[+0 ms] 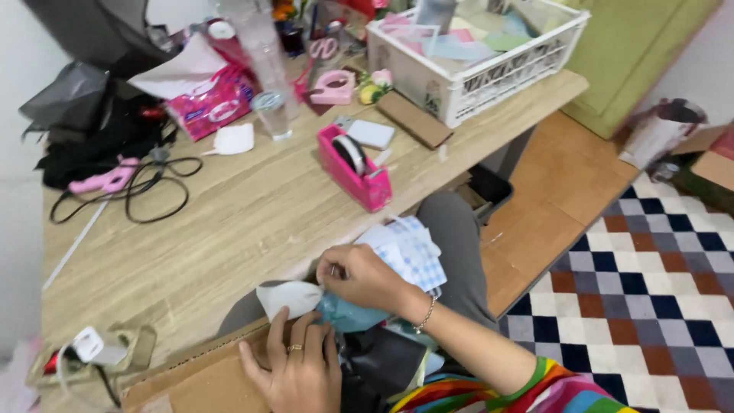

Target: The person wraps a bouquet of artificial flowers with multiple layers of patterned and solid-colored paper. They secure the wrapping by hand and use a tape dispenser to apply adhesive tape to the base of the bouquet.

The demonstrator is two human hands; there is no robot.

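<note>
Bright, even daylight, soft and diffuse, no hard glare. Faint shadows only under the tape dispenser (354,168) and crate (474,57) on the desk (229,222). Slightly soft throughout, with motion blur on the hands (329,321). Wide-angle bending at the edges; far corners smeared and washed out at left.

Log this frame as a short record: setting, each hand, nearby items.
setting: wooden table, checkered rug on the floor
left hand: flat on cardboard, fingertips at a white cloth piece
right hand: gripping blue fabric, checked cloth beside it
nearby: pink tape dispenser, white basket, glue gun
</note>
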